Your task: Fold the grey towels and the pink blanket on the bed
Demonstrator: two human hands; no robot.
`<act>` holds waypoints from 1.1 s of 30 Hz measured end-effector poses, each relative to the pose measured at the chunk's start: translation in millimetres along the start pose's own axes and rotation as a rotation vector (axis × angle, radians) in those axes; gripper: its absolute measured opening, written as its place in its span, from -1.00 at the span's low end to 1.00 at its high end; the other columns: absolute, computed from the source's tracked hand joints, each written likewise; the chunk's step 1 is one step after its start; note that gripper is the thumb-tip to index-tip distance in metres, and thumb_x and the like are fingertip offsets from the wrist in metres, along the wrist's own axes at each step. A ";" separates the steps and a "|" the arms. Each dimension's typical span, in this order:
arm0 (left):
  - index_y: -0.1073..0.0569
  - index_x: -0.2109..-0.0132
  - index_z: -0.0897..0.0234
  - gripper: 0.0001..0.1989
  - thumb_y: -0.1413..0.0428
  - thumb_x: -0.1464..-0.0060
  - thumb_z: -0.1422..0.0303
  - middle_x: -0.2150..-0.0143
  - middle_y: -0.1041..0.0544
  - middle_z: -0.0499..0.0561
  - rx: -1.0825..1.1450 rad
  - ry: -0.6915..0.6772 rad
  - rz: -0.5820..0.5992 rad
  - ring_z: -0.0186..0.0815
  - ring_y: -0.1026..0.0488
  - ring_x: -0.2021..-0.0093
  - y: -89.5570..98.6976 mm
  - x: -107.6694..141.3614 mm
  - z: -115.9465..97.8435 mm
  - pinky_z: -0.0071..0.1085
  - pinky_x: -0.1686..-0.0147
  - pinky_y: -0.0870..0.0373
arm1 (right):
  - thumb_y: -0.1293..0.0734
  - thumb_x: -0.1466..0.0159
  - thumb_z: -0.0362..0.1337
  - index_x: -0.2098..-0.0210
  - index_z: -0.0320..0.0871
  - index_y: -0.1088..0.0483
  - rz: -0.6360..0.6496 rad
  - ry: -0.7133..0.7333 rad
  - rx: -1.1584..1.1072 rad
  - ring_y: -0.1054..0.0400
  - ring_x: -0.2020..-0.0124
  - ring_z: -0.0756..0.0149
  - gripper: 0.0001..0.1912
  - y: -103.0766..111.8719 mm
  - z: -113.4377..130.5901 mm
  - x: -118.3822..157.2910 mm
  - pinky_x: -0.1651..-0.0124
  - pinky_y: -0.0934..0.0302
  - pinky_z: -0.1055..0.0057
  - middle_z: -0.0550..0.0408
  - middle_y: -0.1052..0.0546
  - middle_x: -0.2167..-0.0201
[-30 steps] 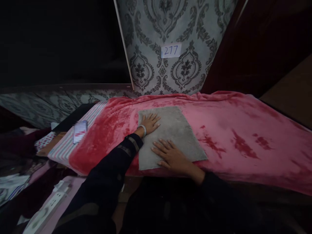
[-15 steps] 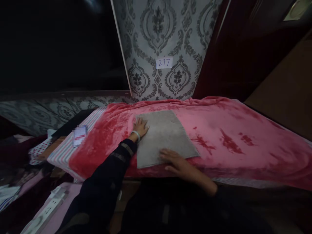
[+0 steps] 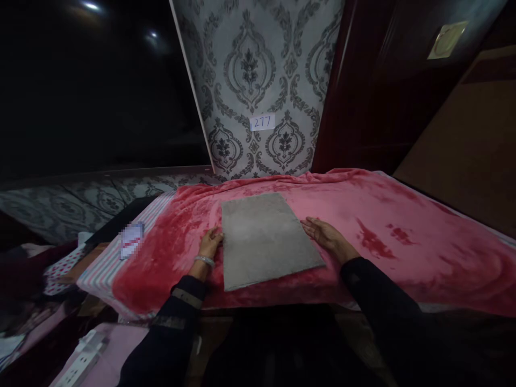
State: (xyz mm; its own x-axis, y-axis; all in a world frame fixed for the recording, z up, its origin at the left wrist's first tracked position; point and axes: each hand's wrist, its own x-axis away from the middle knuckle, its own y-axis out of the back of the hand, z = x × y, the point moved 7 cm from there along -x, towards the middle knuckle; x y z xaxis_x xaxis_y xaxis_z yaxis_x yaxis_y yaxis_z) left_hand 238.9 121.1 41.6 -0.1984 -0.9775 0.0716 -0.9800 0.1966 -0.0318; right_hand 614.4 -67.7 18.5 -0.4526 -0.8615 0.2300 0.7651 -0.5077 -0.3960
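A grey cloth (image 3: 268, 239), flat and four-sided, lies spread on a pink and red plush blanket (image 3: 161, 258). My left hand (image 3: 209, 244), with a bracelet at the wrist, is at the cloth's left edge, its fingers a little bent and apart. At the right edge is my right hand (image 3: 328, 236), turned on its side with fingers stretched out and fingertips close to the border. Neither hand grips the cloth. Whether the fingertips touch its edges I cannot tell for sure.
Behind the blanket rises a patterned wall with a paper label (image 3: 262, 122) reading 277. A large dark screen (image 3: 100, 91) fills the left. Lower left are a white power strip (image 3: 80, 360) and piled fabrics. A brown panel (image 3: 467, 145) leans at the right.
Both hands have left the top of the cloth. My left hand has come down to its left edge, and my right hand has moved right and away to its right edge.
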 end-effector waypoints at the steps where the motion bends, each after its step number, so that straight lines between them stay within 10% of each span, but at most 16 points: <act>1: -0.49 -0.06 0.30 -0.49 -0.33 0.10 0.42 0.40 -0.59 -0.06 0.021 0.013 -0.001 -0.30 -0.56 0.37 0.4 0.2 0.0 -0.41 0.32 -0.48 | -0.35 -0.26 -0.36 0.25 -0.10 -0.38 0.021 -0.018 -0.002 -0.53 0.07 0.31 -0.93 -4.3 -0.9 -4.1 -0.13 -0.40 0.38 -0.08 -0.59 0.10; 13: -0.51 0.18 0.34 -0.63 -0.39 0.20 0.42 0.46 -0.57 -0.05 0.129 0.199 0.094 -0.37 -0.49 0.53 -2.7 -4.4 2.8 -0.45 0.45 -0.43 | -0.23 -0.36 -0.37 0.24 -0.23 -0.48 0.253 -0.295 0.086 -0.55 0.38 0.28 -0.83 -44.8 -2.1 -24.3 0.17 -0.47 0.41 -0.02 -0.63 0.39; 33: -0.59 0.06 0.33 -0.38 -0.49 0.36 0.28 0.12 -0.68 0.16 0.169 0.162 0.317 0.00 -0.62 0.05 -27.6 1.4 2.6 -0.17 0.01 -0.54 | -0.38 -0.18 -0.34 0.18 -0.22 -0.48 0.316 -0.388 0.121 -0.51 0.51 0.26 -0.80 -57.8 -28.1 -42.1 0.35 -0.47 0.38 0.06 -0.61 0.48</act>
State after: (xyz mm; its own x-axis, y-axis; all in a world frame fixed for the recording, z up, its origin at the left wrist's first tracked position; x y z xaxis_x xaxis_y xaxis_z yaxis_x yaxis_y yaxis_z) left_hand 265.7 114.1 39.9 -0.5038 -0.8431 0.1878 -0.8559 0.4578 -0.2406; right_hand 576.5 -2.0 6.7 -0.0054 -0.8990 0.4380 0.8950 -0.1998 -0.3989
